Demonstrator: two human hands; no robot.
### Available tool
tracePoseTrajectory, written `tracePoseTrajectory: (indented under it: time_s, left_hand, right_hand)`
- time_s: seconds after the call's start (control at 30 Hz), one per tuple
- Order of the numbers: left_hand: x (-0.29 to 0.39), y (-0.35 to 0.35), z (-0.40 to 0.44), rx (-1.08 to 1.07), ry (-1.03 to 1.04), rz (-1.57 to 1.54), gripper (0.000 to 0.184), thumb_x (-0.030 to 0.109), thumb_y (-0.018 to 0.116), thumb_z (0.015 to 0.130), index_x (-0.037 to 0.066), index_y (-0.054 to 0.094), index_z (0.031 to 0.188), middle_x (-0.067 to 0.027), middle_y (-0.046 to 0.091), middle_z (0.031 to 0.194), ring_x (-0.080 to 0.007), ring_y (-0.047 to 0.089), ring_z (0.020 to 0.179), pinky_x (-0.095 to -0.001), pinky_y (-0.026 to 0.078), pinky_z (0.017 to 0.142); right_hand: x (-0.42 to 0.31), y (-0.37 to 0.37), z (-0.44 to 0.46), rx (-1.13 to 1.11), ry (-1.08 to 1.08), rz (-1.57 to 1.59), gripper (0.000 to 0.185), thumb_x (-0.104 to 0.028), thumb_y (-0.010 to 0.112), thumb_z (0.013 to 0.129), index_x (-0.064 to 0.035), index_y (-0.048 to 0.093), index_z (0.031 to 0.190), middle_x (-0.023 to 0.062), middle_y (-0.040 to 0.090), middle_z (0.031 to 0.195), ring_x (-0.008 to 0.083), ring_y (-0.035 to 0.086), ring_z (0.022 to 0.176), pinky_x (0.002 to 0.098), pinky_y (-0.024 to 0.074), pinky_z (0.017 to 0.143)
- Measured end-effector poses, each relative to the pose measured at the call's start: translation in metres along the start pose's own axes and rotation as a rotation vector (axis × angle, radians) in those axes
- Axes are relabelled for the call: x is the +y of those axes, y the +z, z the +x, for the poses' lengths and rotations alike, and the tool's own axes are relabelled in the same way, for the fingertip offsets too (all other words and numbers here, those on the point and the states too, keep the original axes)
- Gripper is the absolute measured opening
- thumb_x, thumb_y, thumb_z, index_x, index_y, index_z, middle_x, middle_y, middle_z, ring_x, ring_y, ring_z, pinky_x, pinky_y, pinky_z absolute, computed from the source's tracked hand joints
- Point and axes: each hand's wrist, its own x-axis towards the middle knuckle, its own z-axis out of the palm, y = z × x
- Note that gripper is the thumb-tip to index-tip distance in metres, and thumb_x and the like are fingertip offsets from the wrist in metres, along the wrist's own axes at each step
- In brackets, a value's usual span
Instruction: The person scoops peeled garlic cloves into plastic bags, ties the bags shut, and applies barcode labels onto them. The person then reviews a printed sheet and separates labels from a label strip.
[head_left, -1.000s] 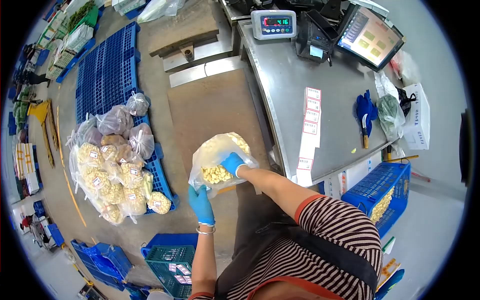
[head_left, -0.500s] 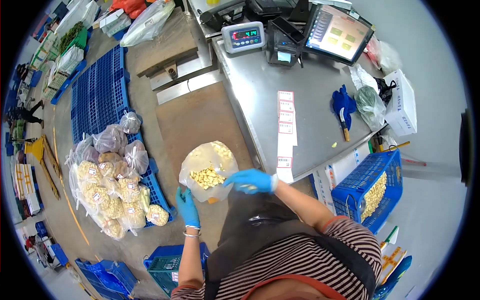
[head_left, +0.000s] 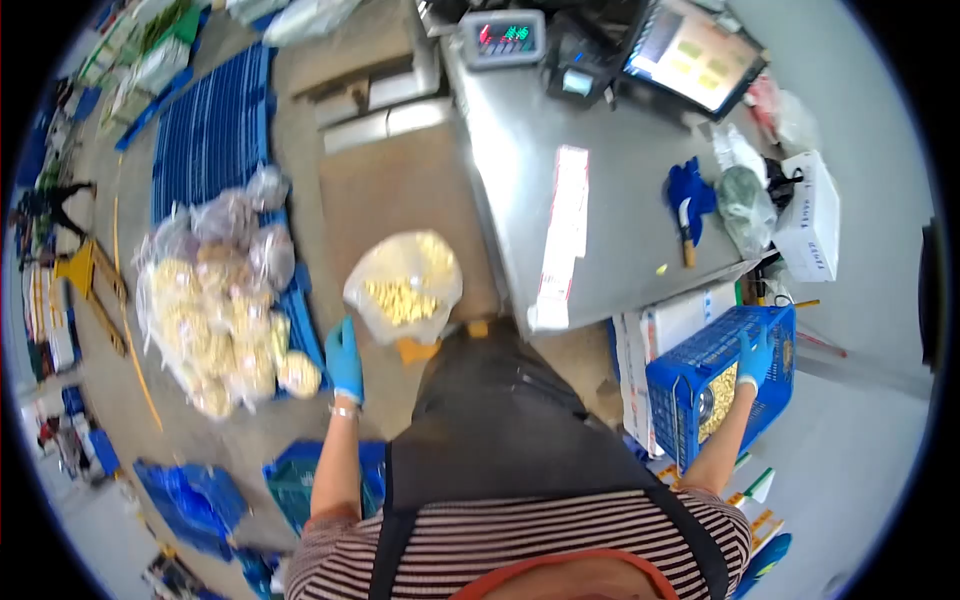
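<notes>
My left hand [head_left: 343, 360], in a blue glove, is beside the lower left of an open clear plastic bag [head_left: 447, 262], fingers stretched out and nothing in them. Inside the bag lie pale yellow pieces [head_left: 400, 302] that look like peeled garlic cloves. The bag rests on the brown platform of a floor scale [head_left: 400, 190]. Over at the right, my right hand [head_left: 757, 358], also gloved, reaches into a blue plastic crate [head_left: 672, 385] above more pale cloves [head_left: 720, 398]. Its fingers look apart; I see nothing held, though the view is slightly blurred.
Several filled, tied bags [head_left: 215, 320] are piled on a blue pallet [head_left: 212, 140] at the left. A steel table [head_left: 620, 220] carries a label strip [head_left: 565, 230], a knife [head_left: 686, 225], a scale display [head_left: 503, 38] and a monitor [head_left: 692, 55]. Crates stand at lower left.
My right hand has moved from the bag across to the blue crate on the right. My left hand has shifted slightly away from the bag. The camera view has moved.
</notes>
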Motion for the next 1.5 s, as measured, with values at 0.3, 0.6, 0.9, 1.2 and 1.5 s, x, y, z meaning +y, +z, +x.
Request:
tracePoseTrajectory:
  time_s: [0.3, 0.6, 0.9, 1.2, 1.5]
  left_hand:
    - [0.033, 0.029, -0.003, -0.086, -0.036, 0.113, 0.043, 0.030, 0.070, 0.091, -0.010, 0.067, 0.109, -0.0184, 0.071, 0.103, -0.0219, 0.066, 0.092, -0.0357, 0.049, 0.084]
    - [0.063, 0.003, 0.031, -0.316, -0.193, -0.656, 0.022, 0.008, 0.057, 0.091, -0.001, 0.067, 0.108, -0.0135, 0.067, 0.113, -0.0202, 0.064, 0.103, -0.0328, 0.048, 0.095]
    - [0.038, 0.064, 0.063, -0.349, 0.312, -0.288, 0.060, -0.006, 0.046, 0.094, 0.009, 0.039, 0.151, -0.0061, 0.037, 0.156, -0.0181, 0.030, 0.144, -0.0345, 0.025, 0.117]
    - [0.011, 0.088, 0.111, -0.621, -0.177, -0.655, 0.058, 0.010, 0.062, 0.094, 0.008, 0.044, 0.148, -0.0061, 0.053, 0.141, -0.0139, 0.054, 0.117, -0.0302, 0.044, 0.101]
    - [-0.062, 0.084, 0.048, -0.588, 0.350, 0.346, 0.040, 0.044, 0.065, 0.091, 0.004, 0.064, 0.084, -0.0157, 0.060, 0.078, -0.0342, 0.059, 0.072, -0.0387, 0.048, 0.065]
  right_hand:
    - [-0.421, 0.023, -0.136, -0.956, -0.646, 0.975, 0.072, -0.040, 0.080, 0.078, -0.0093, 0.055, 0.138, 0.0146, 0.063, 0.128, 0.0278, 0.058, 0.120, 0.0399, 0.0447, 0.102]
    - [-0.590, 0.043, -0.146, -1.453, -0.619, 1.057, 0.026, -0.024, 0.057, 0.094, -0.0022, 0.071, 0.093, 0.0110, 0.073, 0.088, 0.0148, 0.066, 0.078, 0.0319, 0.0537, 0.076]
    - [-0.609, 0.068, -0.164, -1.591, -0.666, 1.079, 0.026, -0.009, 0.066, 0.088, -0.0105, 0.069, 0.113, 0.0025, 0.069, 0.095, 0.0115, 0.062, 0.081, 0.0286, 0.0542, 0.071]
    - [-0.634, 0.076, -0.157, -0.859, -1.011, 0.702, 0.011, -0.011, 0.066, 0.078, -0.0079, 0.068, 0.088, 0.0172, 0.065, 0.078, 0.0293, 0.066, 0.073, 0.0367, 0.0525, 0.069]
    - [-0.688, 0.266, -0.193, -0.824, -0.549, 0.383, 0.021, -0.028, 0.056, 0.085, -0.0157, 0.071, 0.092, 0.0136, 0.072, 0.092, 0.0355, 0.069, 0.083, 0.0456, 0.0535, 0.080]
